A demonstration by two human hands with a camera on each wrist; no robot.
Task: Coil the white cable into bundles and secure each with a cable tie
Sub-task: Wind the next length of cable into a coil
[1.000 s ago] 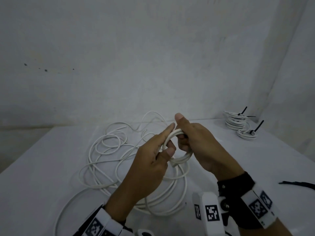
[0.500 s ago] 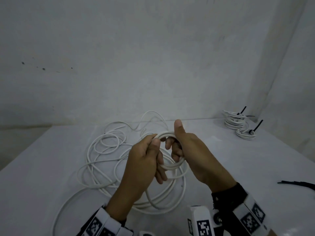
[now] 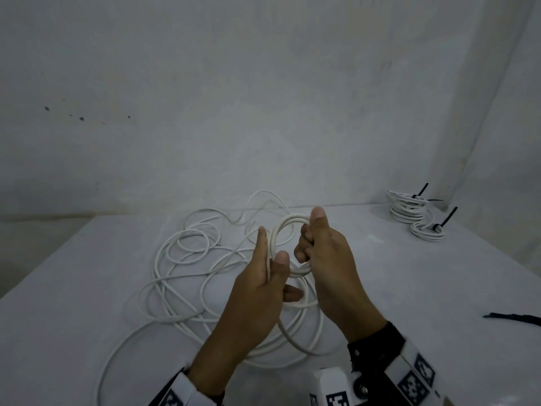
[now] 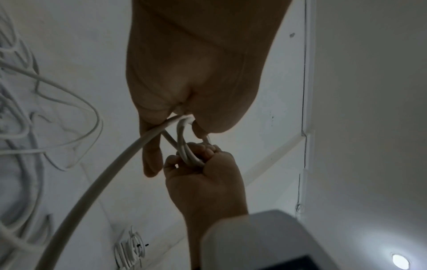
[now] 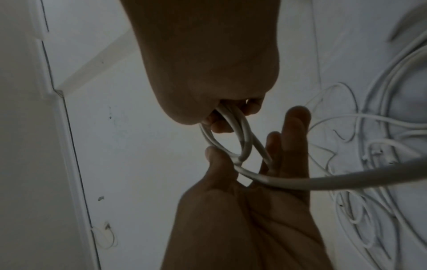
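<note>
A small coil of white cable [image 3: 288,227] is held upright above the table. My right hand [image 3: 310,244] grips its right side, thumb up on top and fingers curled through the ring [image 4: 188,155]. My left hand [image 3: 272,254] is at the coil's left side with fingers straight, and the thumb pinches the running strand against them [image 5: 233,160]. From there the strand drops to the loose white cable [image 3: 187,273], which lies tangled on the table behind and under my hands.
Two tied white bundles [image 3: 409,210] [image 3: 427,234] with black tie tails sit at the table's [image 3: 87,288] far right corner. Loose black cable ties [image 3: 518,317] lie at the right edge. Walls close the back and right sides.
Half a second ago my left fingers were curled over the coil's left side; now they are straight, with the thumb pinning the strand. My right hand kept its grip, and the coil rose slightly.
</note>
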